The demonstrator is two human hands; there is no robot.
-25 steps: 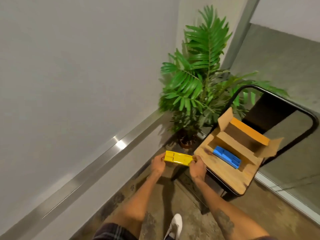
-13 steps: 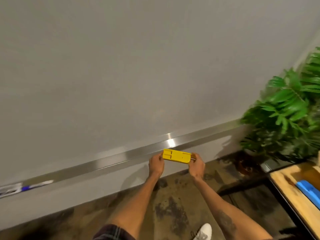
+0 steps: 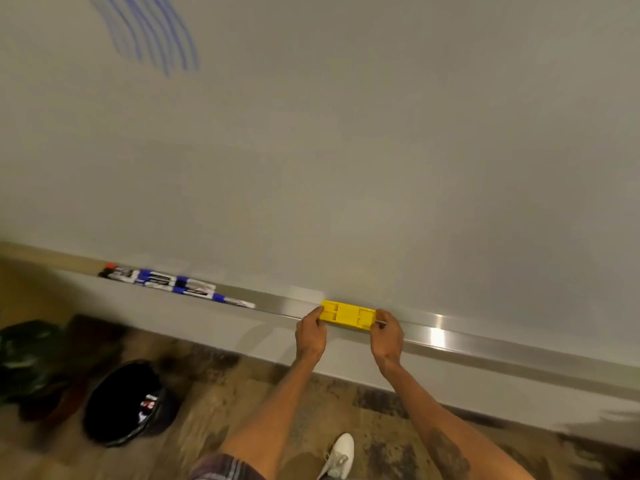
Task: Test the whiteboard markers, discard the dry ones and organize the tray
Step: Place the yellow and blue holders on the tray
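Fingers [image 3: 318, 316] of the left hand [image 3: 310, 336] curl round the left end of a yellow slotted plastic piece [image 3: 348, 315]; fingers of the right hand [image 3: 388, 337] pinch its right end. Both hands grip it and hold it flat and lengthwise along the metal marker tray [image 3: 485, 346] at the bottom edge of the whiteboard [image 3: 346, 133]. The piece sits right at the tray lip; cannot tell if it rests on the tray or hangs just above it.

A bunch of whiteboard markers [image 3: 173, 285] with blue and white barrels lies in the tray well to the left, apart from the yellow piece, roughly in line with the tray; one red end shows at the far left of the bunch. Count unclear, blurred.

Blue wavy scribbles [image 3: 152, 32] are at the top left of the board. A black-lined trash bin [image 3: 128, 403] stands on the floor at lower left, with small red and white items inside, too blurred to name. A dark green bag [image 3: 27, 358] lies left of the bin. A white shoe [image 3: 339, 455] is at the bottom centre on the mottled floor.
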